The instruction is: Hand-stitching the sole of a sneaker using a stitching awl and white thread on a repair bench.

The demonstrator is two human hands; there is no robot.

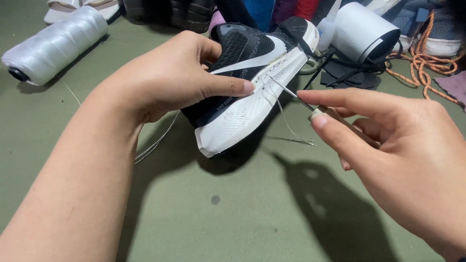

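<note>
A black running shoe [245, 53] with a white sole is held tilted above the green work surface [233, 213], its long axis running from the toe, low and near the wearer, up and away to the heel. The left hand [170, 77] is clamped around the shoe's upper, thumb pressed along the sole edge. The right hand [403, 150] — just right of the shoe — pinches a thin metal awl [291, 92], its tip touching the sole's sidewall at midlength. A pale thread [286, 123] dangles from that spot. A white thread spool [56, 43] lies well left of the shoe.
</note>
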